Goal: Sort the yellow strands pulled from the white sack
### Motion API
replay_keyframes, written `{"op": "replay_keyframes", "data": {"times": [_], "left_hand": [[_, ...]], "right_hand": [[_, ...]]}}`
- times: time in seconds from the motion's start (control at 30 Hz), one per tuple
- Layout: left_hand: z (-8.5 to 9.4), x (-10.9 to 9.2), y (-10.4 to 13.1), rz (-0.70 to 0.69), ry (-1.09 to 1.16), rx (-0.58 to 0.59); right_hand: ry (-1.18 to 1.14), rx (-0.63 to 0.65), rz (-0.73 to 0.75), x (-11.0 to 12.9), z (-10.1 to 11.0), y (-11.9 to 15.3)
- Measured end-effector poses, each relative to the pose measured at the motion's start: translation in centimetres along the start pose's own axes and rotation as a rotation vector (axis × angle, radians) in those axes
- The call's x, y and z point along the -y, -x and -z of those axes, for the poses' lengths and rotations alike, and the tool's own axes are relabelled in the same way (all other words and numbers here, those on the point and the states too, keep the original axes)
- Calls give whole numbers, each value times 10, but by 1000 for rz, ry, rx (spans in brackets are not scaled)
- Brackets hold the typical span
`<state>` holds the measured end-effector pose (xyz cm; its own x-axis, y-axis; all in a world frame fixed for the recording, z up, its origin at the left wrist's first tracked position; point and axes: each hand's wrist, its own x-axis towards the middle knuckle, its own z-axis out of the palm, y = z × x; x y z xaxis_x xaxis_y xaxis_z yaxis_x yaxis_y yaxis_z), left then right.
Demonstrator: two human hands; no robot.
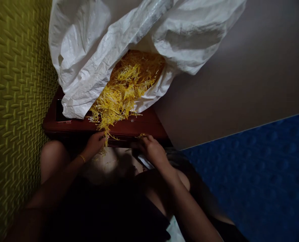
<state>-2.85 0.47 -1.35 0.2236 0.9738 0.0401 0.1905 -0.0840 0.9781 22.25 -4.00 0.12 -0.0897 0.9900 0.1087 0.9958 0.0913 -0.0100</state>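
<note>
A loose heap of thin yellow strands with pale tips spills from the mouth of a white woven sack onto a dark red, box-like surface. At the near edge of that surface, my left hand is closed, its fingertips pinching a few strands at the heap's trailing end. My right hand is to the right, apart from the heap, with fingers bent together. A small bit of yellow shows at its fingertips. Dim light and slight blur hide the exact grip there.
A dark, flat phone-like object lies partly beneath the sack at left. A yellow wall or mat with raised ridges rises at left. On the right are a large grey-brown panel and blue bumpy matting. Pale material lies below my hands.
</note>
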Motion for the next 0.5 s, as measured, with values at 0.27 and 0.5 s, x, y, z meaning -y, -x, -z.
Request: {"op": "replay_keyframes", "data": {"times": [0.27, 0.5], "left_hand": [[3, -1, 0, 7, -31, 7], [-3, -4, -1, 20, 65, 25]], "right_hand": [[-146, 23, -24, 25, 28, -9], [-783, -123, 216, 77, 29, -34]]}}
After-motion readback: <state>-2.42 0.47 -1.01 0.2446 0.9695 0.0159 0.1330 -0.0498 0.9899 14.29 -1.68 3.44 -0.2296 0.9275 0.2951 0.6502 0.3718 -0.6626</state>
